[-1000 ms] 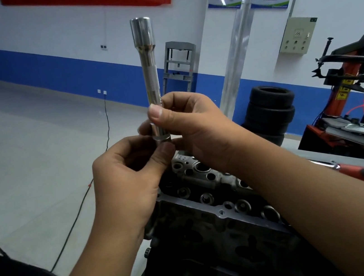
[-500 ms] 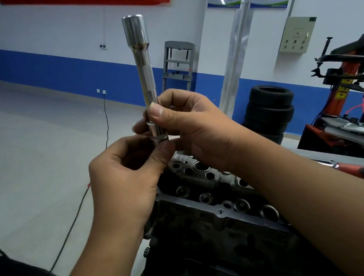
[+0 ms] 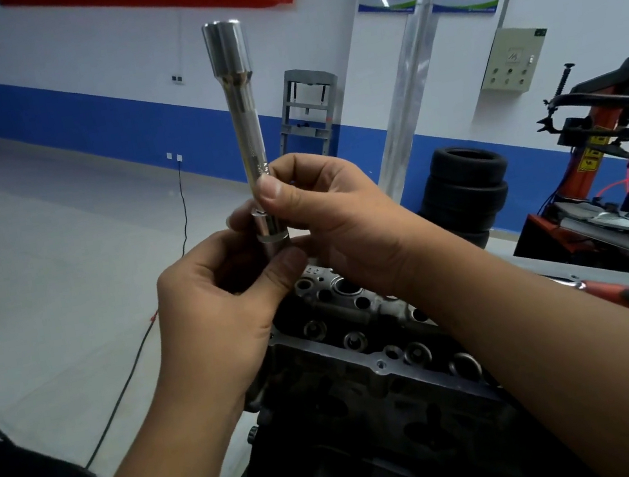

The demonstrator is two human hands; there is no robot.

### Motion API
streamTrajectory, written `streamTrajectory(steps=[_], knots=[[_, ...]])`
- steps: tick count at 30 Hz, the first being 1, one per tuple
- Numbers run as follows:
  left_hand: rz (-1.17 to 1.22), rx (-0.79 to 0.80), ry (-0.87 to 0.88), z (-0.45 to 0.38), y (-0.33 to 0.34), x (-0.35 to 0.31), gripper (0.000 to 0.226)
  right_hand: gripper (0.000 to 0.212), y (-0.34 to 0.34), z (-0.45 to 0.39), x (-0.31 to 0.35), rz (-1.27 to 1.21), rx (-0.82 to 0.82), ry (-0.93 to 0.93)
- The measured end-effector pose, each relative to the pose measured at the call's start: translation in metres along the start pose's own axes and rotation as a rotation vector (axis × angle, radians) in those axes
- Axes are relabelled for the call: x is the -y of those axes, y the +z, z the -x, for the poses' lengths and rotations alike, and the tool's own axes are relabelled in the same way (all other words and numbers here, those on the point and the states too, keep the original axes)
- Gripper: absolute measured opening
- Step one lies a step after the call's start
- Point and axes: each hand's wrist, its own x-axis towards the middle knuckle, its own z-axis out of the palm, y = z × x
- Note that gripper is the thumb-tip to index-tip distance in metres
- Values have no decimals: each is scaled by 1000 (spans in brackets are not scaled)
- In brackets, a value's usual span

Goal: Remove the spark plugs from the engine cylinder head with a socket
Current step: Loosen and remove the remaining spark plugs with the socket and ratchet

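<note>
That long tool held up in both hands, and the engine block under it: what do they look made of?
Socket tool: looks like polished, chrome-like steel, given its bright mirror glints. Cylinder head: probably cast aluminium, from its dull grey, rough matte surface.

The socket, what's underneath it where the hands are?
The cylinder head lies below the socket. The left hand and right hand grip its lower end, so its bottom tip is hidden.

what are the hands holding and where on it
Both hold the long socket upright at its lower end: right hand above, left hand at the bottom.
</note>
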Motion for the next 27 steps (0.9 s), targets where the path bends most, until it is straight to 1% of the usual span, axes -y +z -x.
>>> streamTrajectory(steps=[1,2,4,6,10,12,15,19,21,23,27], knots=[[2,54,1,-1,0,0,18,10,0,0,1,11,0,-1],[-19,114,5,-1,-1,0,23,11,0,0,1,18,-3,1],[-64,169,-11,-2,-2,1,44,15,0,1,2,21,-13,14],[-120,141,-37,-3,-2,0,47,18,0,1,3,23,-23,31],[-200,-10,-67,0,0,-2,29,15,0,0,2,7,-21,41],[-211,-57,-66,2,0,-3,26,11,0,0,2,18,-22,16],[-252,-18,-32,3,0,-5,20,11,-1,-1,2,36,-20,-5],[-298,52,-62,10,-3,-5,36,19,0,0,2,42,3,15],[-303,30,-98,12,-2,-5,42,22,0,2,2,30,19,39],[-297,1,-133,12,-2,-6,39,23,1,2,2,16,16,59],[-293,-31,-147,15,-1,-6,33,14,-3,2,3,-11,-28,33]])
